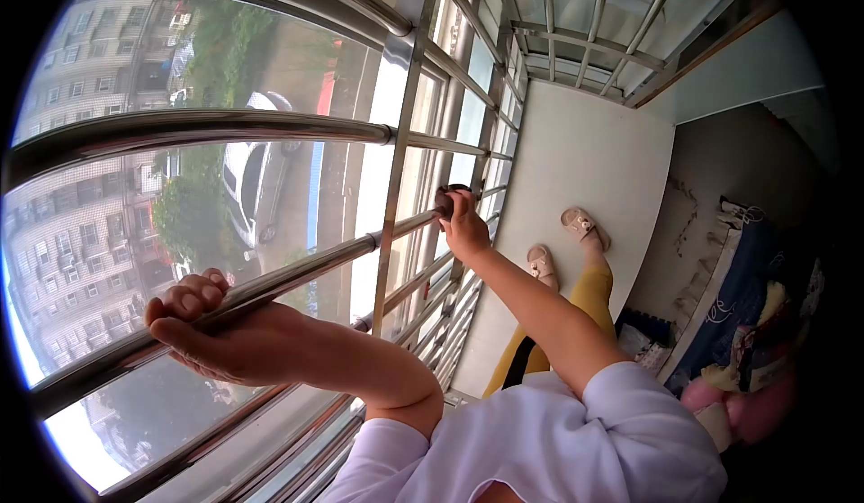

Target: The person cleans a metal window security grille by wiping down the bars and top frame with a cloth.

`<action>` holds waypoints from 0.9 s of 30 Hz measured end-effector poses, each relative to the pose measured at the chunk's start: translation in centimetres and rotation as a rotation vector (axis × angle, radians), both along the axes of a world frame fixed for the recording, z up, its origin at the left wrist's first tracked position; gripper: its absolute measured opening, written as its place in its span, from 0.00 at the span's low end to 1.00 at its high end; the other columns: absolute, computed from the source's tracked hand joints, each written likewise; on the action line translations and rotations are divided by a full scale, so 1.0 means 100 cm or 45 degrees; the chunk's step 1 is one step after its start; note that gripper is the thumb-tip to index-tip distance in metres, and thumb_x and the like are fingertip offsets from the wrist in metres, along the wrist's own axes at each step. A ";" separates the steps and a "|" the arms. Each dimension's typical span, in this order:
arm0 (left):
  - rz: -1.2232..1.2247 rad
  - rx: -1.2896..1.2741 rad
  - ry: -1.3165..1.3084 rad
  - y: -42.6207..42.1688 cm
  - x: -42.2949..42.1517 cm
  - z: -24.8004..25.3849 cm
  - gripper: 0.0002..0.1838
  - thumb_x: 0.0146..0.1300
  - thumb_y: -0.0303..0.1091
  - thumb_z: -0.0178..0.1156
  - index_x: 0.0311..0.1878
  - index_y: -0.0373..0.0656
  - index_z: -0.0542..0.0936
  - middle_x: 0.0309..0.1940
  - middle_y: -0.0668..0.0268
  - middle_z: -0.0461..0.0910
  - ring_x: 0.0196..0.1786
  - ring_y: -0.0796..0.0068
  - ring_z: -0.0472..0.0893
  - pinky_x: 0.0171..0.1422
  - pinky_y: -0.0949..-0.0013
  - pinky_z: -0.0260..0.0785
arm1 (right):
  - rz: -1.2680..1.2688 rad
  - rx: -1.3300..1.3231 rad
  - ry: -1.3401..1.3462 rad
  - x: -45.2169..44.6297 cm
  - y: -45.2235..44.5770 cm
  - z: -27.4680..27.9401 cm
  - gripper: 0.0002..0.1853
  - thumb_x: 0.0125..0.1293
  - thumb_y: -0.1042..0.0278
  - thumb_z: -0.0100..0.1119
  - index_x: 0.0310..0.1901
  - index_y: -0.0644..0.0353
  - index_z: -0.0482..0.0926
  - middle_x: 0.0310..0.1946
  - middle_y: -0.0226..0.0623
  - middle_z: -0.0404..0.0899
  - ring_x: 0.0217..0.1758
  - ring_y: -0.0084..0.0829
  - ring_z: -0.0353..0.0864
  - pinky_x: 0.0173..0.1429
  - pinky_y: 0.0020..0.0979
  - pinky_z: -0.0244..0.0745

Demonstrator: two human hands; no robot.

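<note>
At the left, my left hand (220, 332) is closed around a thick metal bar (315, 269) of the window railing, with the fingertips curled over it. Farther along the same bar, my right hand (464, 226) pinches a small dark object (444, 202) that lies against the metal. The fingers partly hide this object, and its kind cannot be made out. An upright flat metal post (396, 170) crosses the bars between my two hands.
Other bars (270, 127) run above and below. Outside are a white car (252, 184) and buildings (85, 233). My shoes (583, 224) stand on a pale floor (585, 143). Piled fabric items (751, 323) lie at the right, and a barred window (594, 35) is at the top.
</note>
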State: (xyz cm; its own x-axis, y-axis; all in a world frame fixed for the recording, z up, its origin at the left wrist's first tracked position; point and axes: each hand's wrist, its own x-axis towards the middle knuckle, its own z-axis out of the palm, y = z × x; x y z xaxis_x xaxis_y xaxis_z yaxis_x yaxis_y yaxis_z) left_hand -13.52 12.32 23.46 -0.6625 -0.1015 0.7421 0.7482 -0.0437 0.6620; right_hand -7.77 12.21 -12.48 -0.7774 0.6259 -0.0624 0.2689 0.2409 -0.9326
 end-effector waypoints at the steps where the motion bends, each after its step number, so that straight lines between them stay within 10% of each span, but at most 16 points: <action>1: 0.398 -0.017 0.117 0.008 0.006 -0.006 0.16 0.71 0.41 0.54 0.48 0.36 0.75 0.29 0.68 0.74 0.33 0.79 0.75 0.42 0.77 0.69 | -0.010 0.001 -0.080 0.000 0.001 -0.006 0.25 0.61 0.67 0.62 0.55 0.53 0.59 0.56 0.44 0.62 0.44 0.54 0.79 0.41 0.49 0.80; 3: 0.671 -0.231 0.439 0.008 0.015 -0.036 0.25 0.65 0.33 0.59 0.61 0.30 0.65 0.54 0.54 0.69 0.58 0.64 0.71 0.67 0.63 0.63 | 0.004 -0.075 -0.135 -0.002 0.002 -0.012 0.26 0.60 0.67 0.62 0.56 0.53 0.59 0.57 0.43 0.61 0.45 0.54 0.79 0.42 0.49 0.80; 8: 0.348 -0.783 0.581 0.036 0.019 -0.088 0.40 0.59 0.30 0.63 0.70 0.36 0.52 0.64 0.50 0.59 0.68 0.59 0.62 0.70 0.59 0.59 | 0.058 -0.251 -0.215 0.000 0.004 -0.002 0.29 0.59 0.70 0.62 0.59 0.57 0.59 0.59 0.47 0.59 0.53 0.54 0.75 0.47 0.46 0.79; 11: 0.005 -0.347 -0.141 0.074 -0.019 -0.085 0.25 0.67 0.37 0.60 0.61 0.33 0.66 0.48 0.56 0.77 0.49 0.69 0.78 0.53 0.69 0.72 | 0.002 -0.322 -0.273 -0.006 0.001 -0.001 0.29 0.59 0.70 0.62 0.59 0.58 0.59 0.59 0.48 0.59 0.53 0.54 0.75 0.48 0.46 0.79; 13: -0.215 -0.051 -0.440 0.089 -0.037 -0.080 0.14 0.69 0.40 0.58 0.39 0.35 0.77 0.26 0.64 0.78 0.32 0.76 0.78 0.39 0.73 0.69 | -0.030 -0.321 -0.292 -0.006 -0.001 -0.009 0.29 0.59 0.71 0.62 0.59 0.58 0.58 0.60 0.48 0.59 0.53 0.54 0.75 0.48 0.46 0.79; 15: -0.008 -0.011 -0.375 0.107 -0.042 -0.081 0.24 0.71 0.45 0.55 0.18 0.50 0.63 0.13 0.74 0.61 0.17 0.84 0.59 0.24 0.75 0.52 | 0.004 -0.349 -0.359 -0.011 0.003 -0.021 0.30 0.59 0.71 0.62 0.60 0.59 0.58 0.60 0.48 0.59 0.53 0.54 0.76 0.49 0.46 0.79; 18: -0.096 -0.061 -0.165 0.106 -0.054 -0.088 0.29 0.72 0.46 0.53 0.14 0.55 0.55 0.11 0.78 0.51 0.16 0.86 0.50 0.22 0.74 0.42 | 0.010 -0.381 -0.398 -0.015 0.008 -0.045 0.30 0.59 0.71 0.62 0.60 0.59 0.57 0.60 0.49 0.59 0.53 0.54 0.76 0.49 0.48 0.78; 27: 0.030 -0.028 -0.159 0.105 -0.057 -0.093 0.19 0.72 0.44 0.52 0.23 0.51 0.63 0.13 0.76 0.56 0.16 0.86 0.58 0.25 0.76 0.62 | 0.210 -0.265 -0.363 -0.015 0.023 -0.138 0.29 0.54 0.79 0.61 0.57 0.58 0.60 0.57 0.46 0.61 0.48 0.55 0.77 0.46 0.49 0.77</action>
State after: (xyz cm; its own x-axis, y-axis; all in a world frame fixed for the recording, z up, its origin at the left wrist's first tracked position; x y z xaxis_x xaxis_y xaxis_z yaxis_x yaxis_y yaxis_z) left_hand -19.21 22.87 14.17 -0.7475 -0.1027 0.6562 0.6606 -0.0113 0.7507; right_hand -9.31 14.48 -26.30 -0.7994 0.4455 -0.4030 0.4980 0.1161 -0.8594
